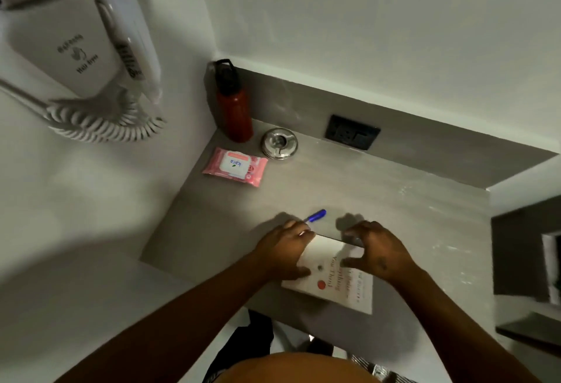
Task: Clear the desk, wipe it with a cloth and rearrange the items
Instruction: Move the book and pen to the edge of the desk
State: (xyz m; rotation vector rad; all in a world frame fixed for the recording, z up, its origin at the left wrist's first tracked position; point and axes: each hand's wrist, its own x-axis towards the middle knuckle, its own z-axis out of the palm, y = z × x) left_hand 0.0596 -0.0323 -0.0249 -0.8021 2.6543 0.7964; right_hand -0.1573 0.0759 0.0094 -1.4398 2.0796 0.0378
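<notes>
Both hands sit on the book (329, 273) near the table (379, 188) front edge. Left hand (283, 253) presses its left side with a blue pen (315, 216) in its grip, right hand (375, 250) hovers over the top, fingers spread and loose. Wipes (235, 166), ashtray (280, 142) and bottle (232, 103) sit well behind the book, in the corner.

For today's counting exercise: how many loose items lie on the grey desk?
5: red metal bottle in the corner, round silver ashtray beside it, pink wipes pack, blue pen, white book under both hands.
</notes>
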